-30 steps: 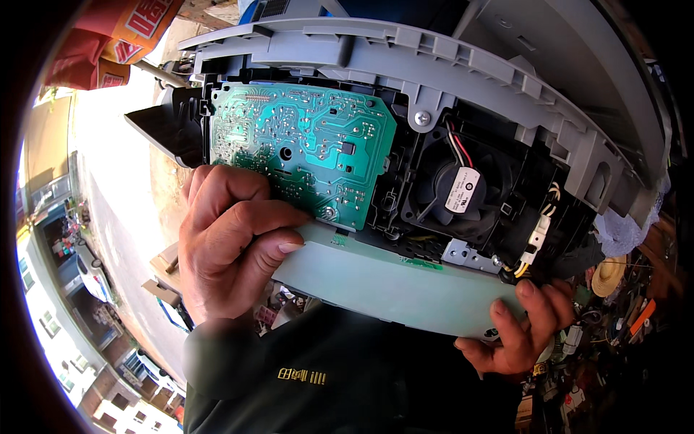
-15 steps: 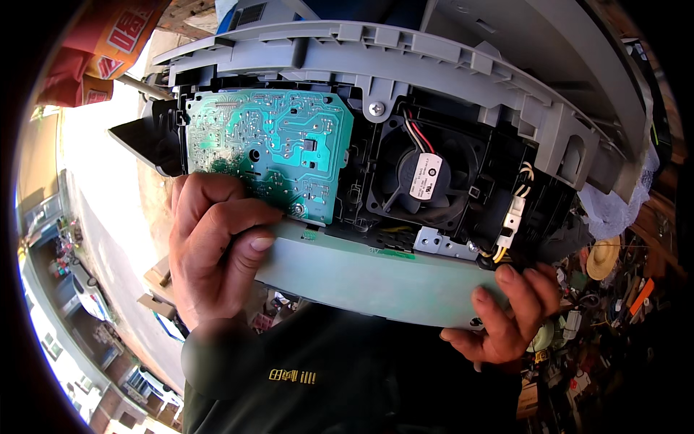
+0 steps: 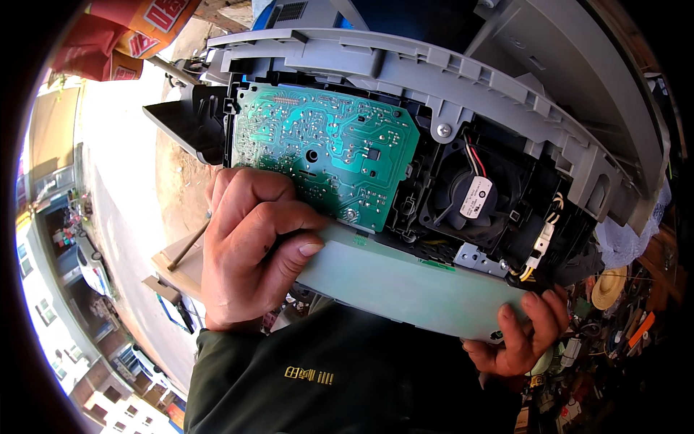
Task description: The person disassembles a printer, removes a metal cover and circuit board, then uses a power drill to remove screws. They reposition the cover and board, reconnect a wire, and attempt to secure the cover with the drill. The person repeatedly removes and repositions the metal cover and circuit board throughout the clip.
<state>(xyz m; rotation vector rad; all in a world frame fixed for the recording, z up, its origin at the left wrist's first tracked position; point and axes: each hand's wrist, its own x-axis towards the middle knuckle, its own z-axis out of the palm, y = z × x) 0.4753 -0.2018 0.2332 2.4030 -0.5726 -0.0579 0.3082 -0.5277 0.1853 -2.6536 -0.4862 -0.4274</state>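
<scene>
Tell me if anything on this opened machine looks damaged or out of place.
Nothing looks broken. The grey casing is open, baring the green circuit board and black fan. The left hand grips the board's lower edge; the right hand holds the pale panel.

you're at an outdoor repair or scrap stall beside a street: an opened machine (image 3: 448, 166) with bare circuit board (image 3: 325, 152), junk heap (image 3: 622, 325), buildings (image 3: 50, 304) nearby.

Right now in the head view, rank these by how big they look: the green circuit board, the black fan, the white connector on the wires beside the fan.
1. green circuit board, clearly the largest
2. black fan, much smaller than the board
3. white connector, by far the smallest

All three sit on the same open appliance face, so nearness hardly skews the order.
</scene>
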